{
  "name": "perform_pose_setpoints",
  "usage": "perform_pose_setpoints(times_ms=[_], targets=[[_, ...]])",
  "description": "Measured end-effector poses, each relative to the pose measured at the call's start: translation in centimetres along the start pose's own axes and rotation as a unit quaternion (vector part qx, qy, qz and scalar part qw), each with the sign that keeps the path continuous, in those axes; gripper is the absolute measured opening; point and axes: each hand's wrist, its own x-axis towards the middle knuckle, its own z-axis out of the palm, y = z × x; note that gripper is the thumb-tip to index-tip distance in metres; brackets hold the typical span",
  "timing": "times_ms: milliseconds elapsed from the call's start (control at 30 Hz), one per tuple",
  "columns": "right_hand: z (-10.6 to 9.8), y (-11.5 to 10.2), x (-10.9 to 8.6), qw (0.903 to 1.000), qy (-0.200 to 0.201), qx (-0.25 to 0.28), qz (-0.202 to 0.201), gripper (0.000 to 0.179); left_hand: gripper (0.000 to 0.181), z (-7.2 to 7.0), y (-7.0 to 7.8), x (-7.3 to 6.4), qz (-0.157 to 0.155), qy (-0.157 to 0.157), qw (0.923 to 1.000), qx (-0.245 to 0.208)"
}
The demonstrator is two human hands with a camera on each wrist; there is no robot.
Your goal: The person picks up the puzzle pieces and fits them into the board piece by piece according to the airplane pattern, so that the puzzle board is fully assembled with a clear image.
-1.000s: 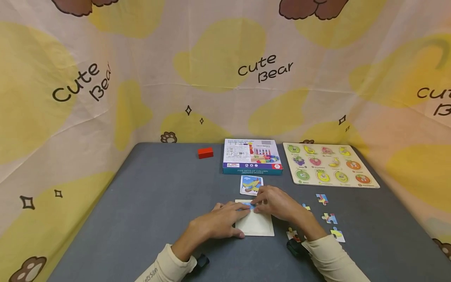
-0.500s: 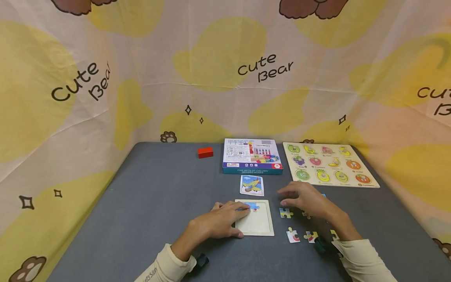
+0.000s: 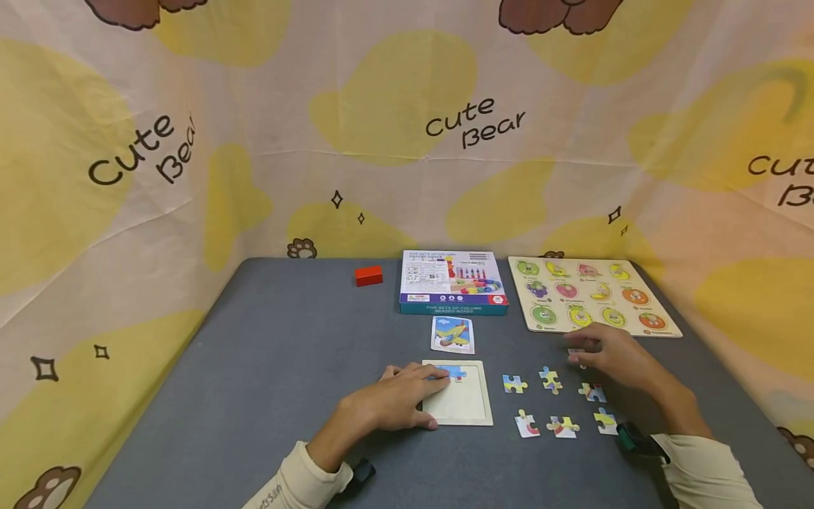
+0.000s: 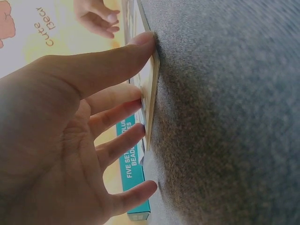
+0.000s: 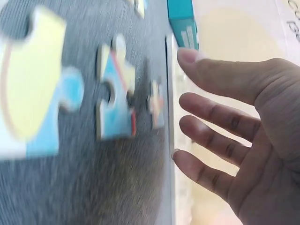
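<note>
My left hand rests on the left side of a pale wooden puzzle tray, fingers extended across it. In the left wrist view its thumb lies at the tray's edge. At the tray's top left sits a blue jigsaw piece, partly hidden by the fingers. My right hand hovers at the right over a jigsaw piece that it partly covers. In the right wrist view its fingers and thumb are spread with nothing between them, and a small piece lies on the table before them.
Several loose pieces, such as a blue and yellow one, lie right of the tray. Behind it are an airplane picture card, a boxed bead set and a red block. A fruit board lies at the back right.
My right hand has let go of the blue piece in the tray and moved right, over the loose pieces to the far-right one. My left hand has stayed on the tray.
</note>
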Motion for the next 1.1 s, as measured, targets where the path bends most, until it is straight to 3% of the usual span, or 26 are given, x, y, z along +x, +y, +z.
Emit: perform_pose_setpoints(times_ms=[333, 733, 1100], targets=[[-0.1, 1.9, 0.0, 0.9997, -0.01, -0.021, 0.005, 0.044, 0.071, 0.0, 0.0, -0.1, 0.0, -0.001, 1.0, 0.001], [-0.3, 2.2, -0.2, 0.9993, -0.019, -0.031, 0.005, 0.03, 0.071, 0.3, -0.2, 0.1, -0.003, -0.002, 1.0, 0.006], [-0.4, 2.5, -0.4, 0.9989, -0.024, -0.037, 0.013, 0.028, 0.071, 0.4, -0.4, 0.1, 0.001, -0.003, 1.0, 0.006]])
